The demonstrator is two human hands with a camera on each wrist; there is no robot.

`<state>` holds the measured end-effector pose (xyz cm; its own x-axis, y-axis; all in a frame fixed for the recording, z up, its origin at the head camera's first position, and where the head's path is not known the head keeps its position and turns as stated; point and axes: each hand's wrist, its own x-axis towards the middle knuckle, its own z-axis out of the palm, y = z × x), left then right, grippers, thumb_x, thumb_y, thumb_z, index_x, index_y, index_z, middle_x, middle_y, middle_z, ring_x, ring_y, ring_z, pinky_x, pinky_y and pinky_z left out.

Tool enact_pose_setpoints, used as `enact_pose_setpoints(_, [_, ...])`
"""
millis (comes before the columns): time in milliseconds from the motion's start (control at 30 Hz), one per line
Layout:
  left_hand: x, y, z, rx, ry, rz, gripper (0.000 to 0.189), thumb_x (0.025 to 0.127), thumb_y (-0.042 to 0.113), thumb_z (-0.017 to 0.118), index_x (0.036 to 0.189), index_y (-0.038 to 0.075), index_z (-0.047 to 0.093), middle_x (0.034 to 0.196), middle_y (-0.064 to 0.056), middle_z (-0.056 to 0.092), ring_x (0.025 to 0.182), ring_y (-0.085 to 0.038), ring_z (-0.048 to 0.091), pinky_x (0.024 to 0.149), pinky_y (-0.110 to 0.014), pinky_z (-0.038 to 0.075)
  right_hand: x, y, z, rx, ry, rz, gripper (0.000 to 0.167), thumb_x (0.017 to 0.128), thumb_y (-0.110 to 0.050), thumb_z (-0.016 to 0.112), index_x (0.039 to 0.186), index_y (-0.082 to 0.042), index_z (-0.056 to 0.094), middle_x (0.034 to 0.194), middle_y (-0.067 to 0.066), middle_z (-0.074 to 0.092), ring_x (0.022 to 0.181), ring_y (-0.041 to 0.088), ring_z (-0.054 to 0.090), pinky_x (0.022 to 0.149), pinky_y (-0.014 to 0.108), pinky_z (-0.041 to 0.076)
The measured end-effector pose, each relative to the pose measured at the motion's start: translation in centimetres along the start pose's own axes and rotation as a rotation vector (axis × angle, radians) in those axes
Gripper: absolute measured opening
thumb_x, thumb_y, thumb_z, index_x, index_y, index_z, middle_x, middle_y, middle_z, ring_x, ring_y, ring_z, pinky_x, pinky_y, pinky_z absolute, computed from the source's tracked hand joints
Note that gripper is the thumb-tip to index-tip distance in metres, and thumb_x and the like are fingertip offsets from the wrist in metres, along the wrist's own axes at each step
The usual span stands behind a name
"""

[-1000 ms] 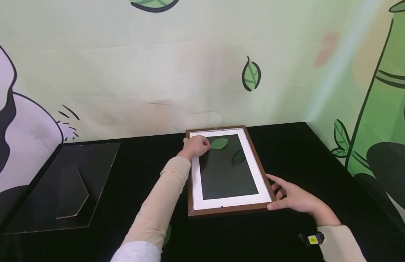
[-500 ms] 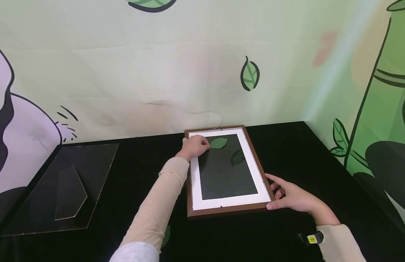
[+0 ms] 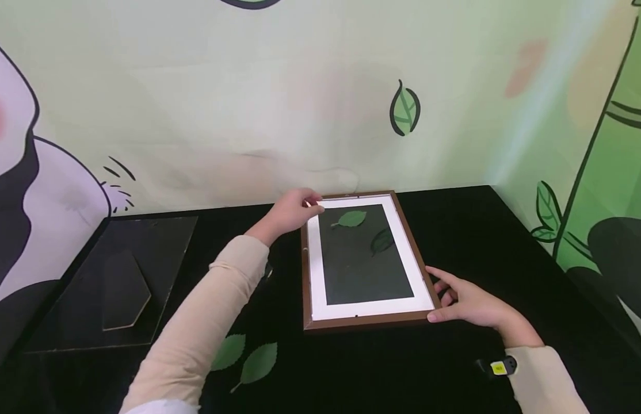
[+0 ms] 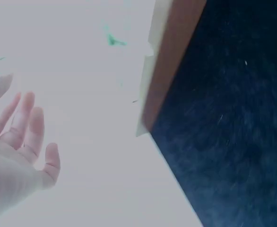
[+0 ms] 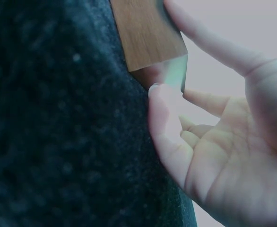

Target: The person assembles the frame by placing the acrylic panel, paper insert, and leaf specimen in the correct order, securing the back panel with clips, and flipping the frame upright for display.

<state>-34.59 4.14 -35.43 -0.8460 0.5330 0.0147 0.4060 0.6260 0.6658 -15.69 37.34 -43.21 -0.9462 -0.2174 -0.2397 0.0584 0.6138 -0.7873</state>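
Observation:
A brown wooden picture frame [image 3: 369, 323] with a white mat lies on the black table. Near the top of its dark, shiny centre rests a green leaf [image 3: 351, 218]; to the right shows a fainter dark leaf shape [image 3: 382, 240]. My left hand [image 3: 294, 210] hovers by the frame's far left corner, fingers loosely bent and apart from the leaf. In the left wrist view those fingers [image 4: 33, 132] are spread with nothing between them. My right hand [image 3: 470, 307] holds the near right corner, thumb at the front edge and forefinger along the side; the right wrist view shows the wooden corner [image 5: 150, 35] between them.
Two loose green leaves [image 3: 258, 363] lie on the table before the frame, one partly behind the left sleeve [image 3: 191, 333]. A black backing board [image 3: 170, 253] with a stand flap [image 3: 126, 293] lies at left. A printed cloth backdrop [image 3: 196, 115] rises behind.
My left hand has let go of the leaf inside the frame and moved left and back. The loose leaves have come into fuller view. My right hand stays at the corner.

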Motion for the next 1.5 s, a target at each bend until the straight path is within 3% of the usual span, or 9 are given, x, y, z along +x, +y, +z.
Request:
enact_pose_setpoints(133, [-3.0,1.1,-1.7,-0.006,0.036,0.049,0.034,0.096,0.021,0.060,0.125,0.003,0.059,0.113,-0.011,0.062,0.101,-0.026,0.055,0.086,-0.038,0.050,0.1,0.3,-0.1,-0.008,-0.001,0.007,0.102,0.075,-0.027,0.083,0.151,-0.001,0.020,0.119,0.021,0.047,0.086,0.023,0.052,0.070,0.034,0.047])
enact_pose_setpoints(233, [-6.1,1.5,-2.3,-0.007,0.068,0.074,0.032,0.095,0.019,0.062,0.123,0.004,0.061,0.107,-0.010,0.063,0.097,-0.024,0.056,0.082,-0.038,0.050,0.1,0.4,-0.1,-0.009,-0.010,0.010,0.102,0.076,-0.027,0.083,0.151,-0.001,0.019,0.120,0.021,0.046,0.086,0.023,0.052,0.070,0.034,0.047])
enact_pose_setpoints(533, [-15.3,-0.3,-2.2,-0.057,0.150,0.105,0.031,0.091,0.011,0.066,0.120,0.003,0.062,0.105,-0.008,0.067,0.095,-0.020,0.062,0.085,-0.040,0.052,-0.2,0.8,-0.6,-0.031,-0.003,0.032,0.102,0.076,-0.029,0.082,0.151,-0.002,0.019,0.121,0.021,0.046,0.088,0.023,0.052,0.071,0.034,0.047])
enact_pose_setpoints(667, [-18.7,-1.5,-1.9,-0.095,0.191,0.068,0.031,0.091,0.012,0.067,0.121,0.004,0.062,0.105,-0.006,0.067,0.097,-0.019,0.064,0.086,-0.038,0.053,-0.4,0.9,-0.6,-0.025,-0.010,0.025,0.102,0.077,-0.028,0.082,0.151,0.000,0.018,0.120,0.022,0.046,0.087,0.023,0.052,0.071,0.034,0.047])
enact_pose_setpoints(767, [-21.0,-2.4,-1.4,-0.105,0.210,0.003,0.033,0.091,0.012,0.067,0.122,0.005,0.061,0.105,-0.005,0.067,0.096,-0.017,0.065,0.084,-0.034,0.054,-0.5,0.9,-0.6,-0.022,-0.013,0.023,0.102,0.078,-0.028,0.081,0.151,0.001,0.017,0.120,0.022,0.046,0.088,0.023,0.052,0.070,0.034,0.047])
enact_pose_setpoints(867, [-22.9,-3.6,-0.7,-0.130,0.189,-0.081,0.037,0.090,0.012,0.068,0.125,0.004,0.059,0.104,-0.006,0.066,0.093,-0.015,0.064,0.082,-0.028,0.053,-0.4,1.0,-0.8,-0.026,-0.009,0.032,0.102,0.077,-0.029,0.081,0.151,0.000,0.017,0.121,0.022,0.045,0.089,0.024,0.052,0.071,0.034,0.047])
enact_pose_setpoints(1033, [-25.1,-5.5,0.5,-0.216,0.111,-0.221,0.042,0.089,0.011,0.069,0.127,0.000,0.056,0.104,-0.009,0.064,0.091,-0.015,0.063,0.076,-0.024,0.053,-0.5,1.2,-1.1,-0.037,-0.001,0.042,0.102,0.077,-0.031,0.081,0.151,-0.001,0.017,0.123,0.023,0.045,0.091,0.025,0.052,0.072,0.034,0.047])
enact_pose_setpoints(1233, [-26.0,-7.1,1.6,-0.237,0.064,-0.351,0.042,0.086,0.007,0.071,0.124,-0.002,0.057,0.100,-0.008,0.062,0.088,-0.016,0.062,0.071,-0.025,0.053,-0.7,1.3,-1.3,-0.034,-0.002,0.047,0.102,0.078,-0.031,0.080,0.152,-0.001,0.016,0.124,0.024,0.044,0.091,0.025,0.053,0.072,0.034,0.047])
enact_pose_setpoints(1500, [-26.5,-8.1,1.9,-0.215,0.005,-0.409,0.040,0.083,0.006,0.073,0.119,-0.004,0.059,0.093,-0.005,0.062,0.083,-0.016,0.062,0.067,-0.029,0.053,-0.7,1.3,-1.2,-0.031,0.000,0.052,0.103,0.078,-0.031,0.080,0.152,-0.001,0.016,0.124,0.024,0.044,0.090,0.024,0.053,0.072,0.034,0.047])
